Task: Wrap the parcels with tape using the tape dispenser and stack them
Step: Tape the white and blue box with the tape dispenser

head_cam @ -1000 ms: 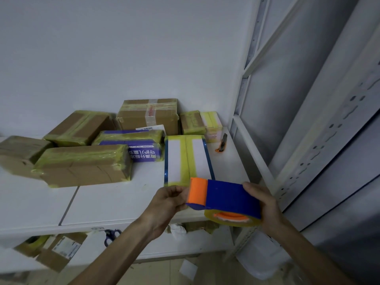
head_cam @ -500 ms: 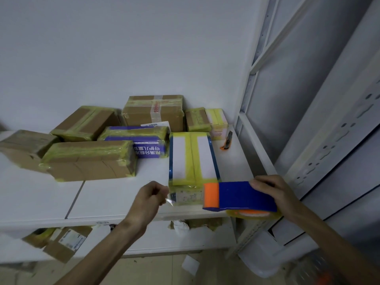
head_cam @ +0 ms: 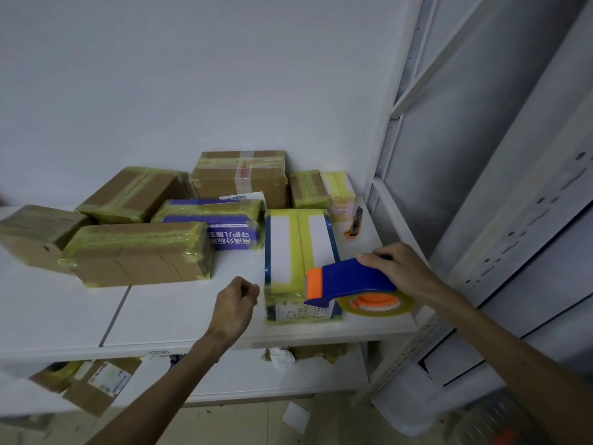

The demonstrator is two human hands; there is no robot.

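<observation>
A white and blue parcel (head_cam: pixel 282 248) banded with yellowish tape lies on the white table (head_cam: pixel 179 313), near the front edge. My right hand (head_cam: pixel 401 268) grips the blue tape dispenser (head_cam: pixel 346 277) from above; its orange front end sits against the parcel's near right corner. The tape roll (head_cam: pixel 375 305) with its orange core hangs under the dispenser. My left hand (head_cam: pixel 237 300) is curled at the parcel's near left corner, fingertips pinched together on the faint clear tape end. Several taped parcels (head_cam: pixel 138 252) are grouped behind and to the left.
An orange utility knife (head_cam: pixel 354 223) lies just behind the parcel at the right. A grey metal shelf frame (head_cam: pixel 481 239) stands close on the right. A lower shelf (head_cam: pixel 263 377) under the table holds boxes (head_cam: pixel 102 383) and scraps.
Both hands moved forward from in front of the table to the parcel's near end. The dispenser now meets the parcel's right corner, and my left hand has drawn left, away from it.
</observation>
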